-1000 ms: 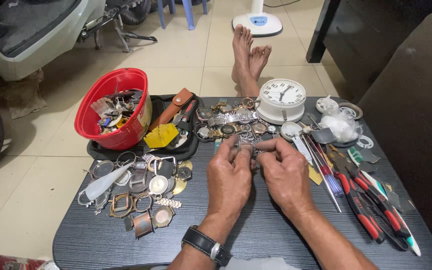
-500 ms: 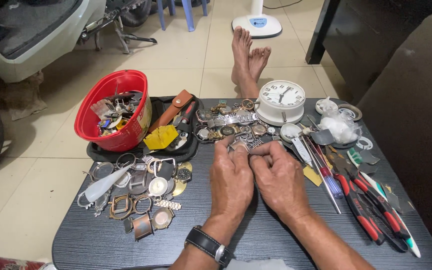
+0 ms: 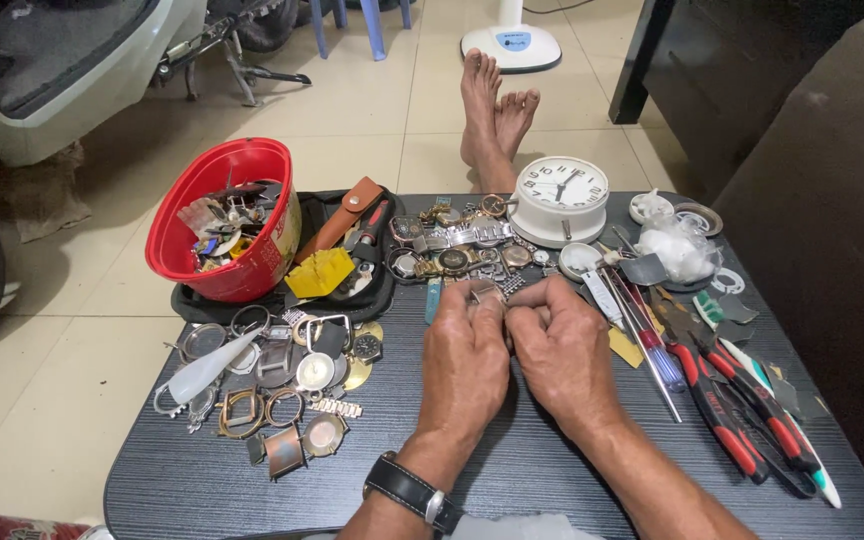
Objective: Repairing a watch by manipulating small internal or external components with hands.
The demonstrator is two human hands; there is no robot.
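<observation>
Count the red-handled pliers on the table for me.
2 that I can make out: one pair and a second pair lie side by side right of the right hand; overlapping tools could hide more.

Blue label [image 3: 513, 40] on white fan base

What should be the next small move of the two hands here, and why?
Probably keep both hands low over the table and go on working the small metal piece. The left hand and right hand pinch it together at the fingertips, close over the loose watch parts, so lifting it could drop it among them.
</observation>
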